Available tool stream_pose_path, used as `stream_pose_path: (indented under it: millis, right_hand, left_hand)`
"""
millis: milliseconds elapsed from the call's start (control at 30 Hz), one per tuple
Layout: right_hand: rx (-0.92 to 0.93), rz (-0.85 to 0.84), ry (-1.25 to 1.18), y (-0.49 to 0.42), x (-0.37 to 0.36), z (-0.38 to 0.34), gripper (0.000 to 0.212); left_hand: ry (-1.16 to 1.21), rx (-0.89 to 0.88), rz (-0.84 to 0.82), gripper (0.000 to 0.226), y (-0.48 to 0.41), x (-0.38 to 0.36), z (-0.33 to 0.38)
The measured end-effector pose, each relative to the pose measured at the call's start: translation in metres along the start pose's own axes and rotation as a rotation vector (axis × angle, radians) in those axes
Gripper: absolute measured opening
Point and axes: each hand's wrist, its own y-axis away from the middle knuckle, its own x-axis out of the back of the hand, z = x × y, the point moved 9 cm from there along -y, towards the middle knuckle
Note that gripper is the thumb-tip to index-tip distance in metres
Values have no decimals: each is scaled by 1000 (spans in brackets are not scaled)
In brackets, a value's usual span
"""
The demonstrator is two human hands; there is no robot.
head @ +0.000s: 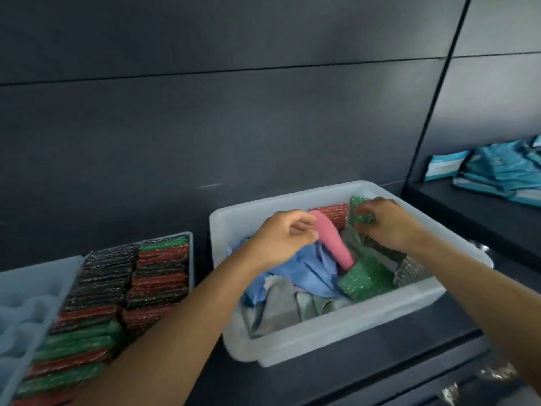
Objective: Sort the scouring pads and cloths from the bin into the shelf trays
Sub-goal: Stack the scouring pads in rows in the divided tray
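Note:
A translucent white bin (322, 344) stands on the dark shelf and holds blue cloths (304, 268), grey cloths (278, 309), a pink cloth (333, 244), a red scouring pad (330, 213) and green pads (366, 278). My left hand (278, 238) reaches into the bin and pinches the upper end of the pink cloth. At the bin's far right corner, my right hand (389, 224) grips a green scouring pad (358, 212). To the left, a tray (191, 244) holds rows of black, red and green pads (117, 291).
At the far left stands a tray (63, 291) with pale blue cloths. Teal packets (494, 168) lie on the neighbouring shelf at the right. Dark wall panels close the back. Crumpled clear plastic (497, 373) shows below the shelf's front edge.

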Motion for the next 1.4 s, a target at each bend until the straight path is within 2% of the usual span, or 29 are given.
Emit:
stream_pose_path:
  millis: [100, 233, 333, 400, 500, 533, 633, 700, 833, 967, 1067, 1200, 1300, 1400]
  right_hand:
    - [-74, -77, 185, -10, -5, 39, 35]
    - [-95, -168, 243, -19, -23, 62, 32]
    - [-103, -219, 272, -20, -30, 57, 31]
    - [-107, -210, 301, -20, -31, 53, 26]
    - [-117, -106, 294, -20, -17, 42, 23]
    - [-120, -70, 264, -19, -11, 38, 23]
    - [-126, 67, 17, -9, 13, 18, 24]
    - [-91, 127, -233, -2, 21, 0, 15]
    - [-7, 90, -632, 10, 13, -45, 10]
    - [80, 77, -780, 20, 10, -100, 17]
    - [133, 41, -877, 29, 5, -140, 13]
    - [147, 27, -996, 37, -4, -178, 13]
    - [136, 41, -1045, 41, -10, -199, 14]
    - [133, 60, -1064, 44, -14, -216, 7]
  left_hand:
    - [72, 106, -118, 28, -33, -50, -6]
    - [-91, 277, -326, 19, -49, -111, -25]
    - [-184, 349, -458, 34, -46, -133, -32]
    - [-222, 336, -473, 34, -44, -137, -31]
    - [-187, 363, -403, 58, -37, -124, -36]
    - [-122, 378, -358, 56, -34, -115, -38]
    - [64, 329, -185, 22, -22, -72, -38]
    - [128, 278, -40, 18, -4, -34, -35]
    - [195, 189, 176, 20, 43, 34, -23]
    - [120, 93, 348, 27, 103, 96, -5]
    - [32, 125, 450, 29, 150, 140, -11]
    - [-110, 268, 467, 46, 199, 187, -42]
    - [-149, 293, 367, 36, 218, 196, -54]
    - [-347, 315, 228, 43, 221, 186, -64]
